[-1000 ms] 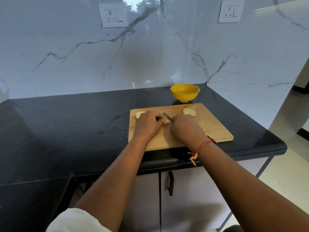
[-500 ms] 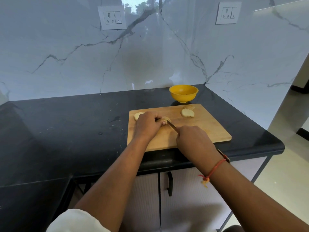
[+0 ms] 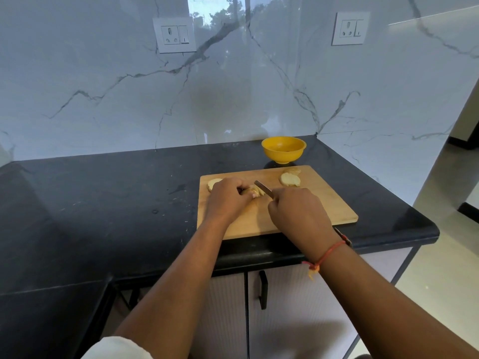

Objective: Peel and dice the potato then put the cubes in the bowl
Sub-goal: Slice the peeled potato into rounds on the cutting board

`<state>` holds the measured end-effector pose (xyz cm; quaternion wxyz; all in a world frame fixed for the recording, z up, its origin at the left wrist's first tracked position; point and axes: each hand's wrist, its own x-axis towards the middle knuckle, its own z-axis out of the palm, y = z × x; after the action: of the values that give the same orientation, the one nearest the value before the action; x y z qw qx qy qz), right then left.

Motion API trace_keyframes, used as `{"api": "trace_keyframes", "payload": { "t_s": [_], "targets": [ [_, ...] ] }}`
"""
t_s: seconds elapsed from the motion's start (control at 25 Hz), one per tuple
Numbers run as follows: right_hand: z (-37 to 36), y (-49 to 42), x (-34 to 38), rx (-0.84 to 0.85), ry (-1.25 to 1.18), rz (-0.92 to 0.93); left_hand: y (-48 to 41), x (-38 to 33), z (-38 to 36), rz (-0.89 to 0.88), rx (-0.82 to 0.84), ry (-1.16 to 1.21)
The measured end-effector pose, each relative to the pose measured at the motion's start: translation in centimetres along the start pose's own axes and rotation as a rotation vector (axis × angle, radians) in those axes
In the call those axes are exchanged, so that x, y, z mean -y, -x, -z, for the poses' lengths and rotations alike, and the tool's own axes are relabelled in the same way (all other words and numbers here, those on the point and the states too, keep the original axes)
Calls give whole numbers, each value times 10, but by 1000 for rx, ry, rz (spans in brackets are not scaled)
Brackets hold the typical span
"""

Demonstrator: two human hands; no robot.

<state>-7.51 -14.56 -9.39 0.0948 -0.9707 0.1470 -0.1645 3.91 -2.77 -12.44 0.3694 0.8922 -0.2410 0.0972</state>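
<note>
A wooden cutting board [image 3: 329,203] lies on the black counter. My left hand [image 3: 228,198] presses a pale peeled potato piece [image 3: 256,190] down on the board's middle. My right hand [image 3: 298,211] grips a knife [image 3: 263,188] whose blade rests against that piece, pointing up and left. Another potato piece [image 3: 213,183] peeks out behind my left hand at the board's far left. Two slices [image 3: 289,179] lie at the board's far right. A yellow bowl [image 3: 283,149] stands just behind the board; I see no cubes in it.
The black counter [image 3: 116,203] runs left and turns toward me at the lower left. Marble walls with two sockets [image 3: 175,35] close the back and right. The counter's front edge lies just below the board, with cabinet doors [image 3: 263,288] under it.
My right hand drew the knife back toward me, then moved forward again to the potato piece. The left hand has stayed on the piece.
</note>
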Motion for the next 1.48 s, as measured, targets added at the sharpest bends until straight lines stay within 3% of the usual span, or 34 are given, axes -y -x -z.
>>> {"api": "trace_keyframes", "payload": {
  "t_s": [1.12,1.48],
  "targets": [
    [-9,-33,23,110,42,3,-6,10,1,-26,56,46],
    [-11,-16,25,134,91,46,-4,9,-4,-72,-8,59]
  ]
}}
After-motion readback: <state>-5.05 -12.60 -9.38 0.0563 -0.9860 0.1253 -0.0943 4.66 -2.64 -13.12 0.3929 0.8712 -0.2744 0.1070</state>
